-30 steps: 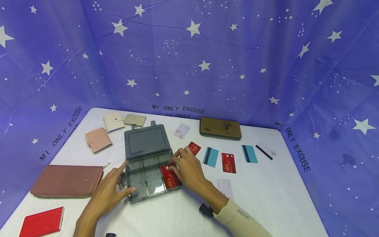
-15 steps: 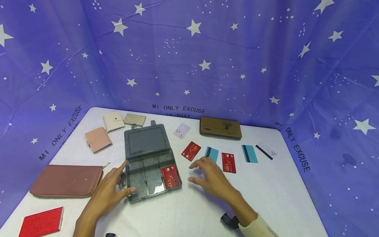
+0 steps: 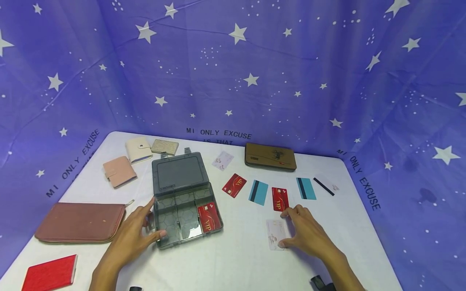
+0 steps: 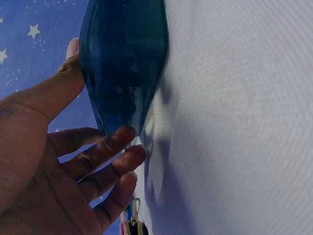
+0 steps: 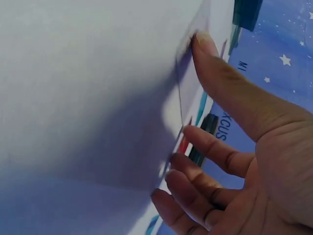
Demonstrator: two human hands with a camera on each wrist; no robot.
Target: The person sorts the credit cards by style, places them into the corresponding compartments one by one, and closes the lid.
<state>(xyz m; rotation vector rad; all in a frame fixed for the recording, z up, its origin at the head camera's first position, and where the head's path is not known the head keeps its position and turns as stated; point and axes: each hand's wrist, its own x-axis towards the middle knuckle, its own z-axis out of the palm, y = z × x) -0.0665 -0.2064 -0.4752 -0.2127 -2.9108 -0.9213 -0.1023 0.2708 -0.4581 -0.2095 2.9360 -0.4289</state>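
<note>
A dark translucent plastic organizer box [image 3: 183,226] lies with its lid [image 3: 181,171] swung back; a red VIP card [image 3: 210,217] sits in its front right compartment. My left hand [image 3: 131,230] holds the box's left side, thumb over the rim and fingers against the outer wall. My right hand [image 3: 307,232] is over a pale card [image 3: 275,234] on the table, its thumb at the card's near right edge and its fingertips by the far edge. In the right wrist view the thumb and fingers [image 5: 215,152] are spread apart around the card.
Beyond the right hand lie red VIP cards [image 3: 234,185], blue striped cards [image 3: 258,192] and pale cards [image 3: 223,161]. A brown wallet [image 3: 270,157] stands at the back. Leftward are a long brownish-red wallet [image 3: 81,222], a pink wallet [image 3: 120,171], a cream wallet [image 3: 139,150] and a red booklet [image 3: 51,273].
My right hand has let go of the red VIP card in the box and moved right to the pale card. The left hand has stayed on the box.
</note>
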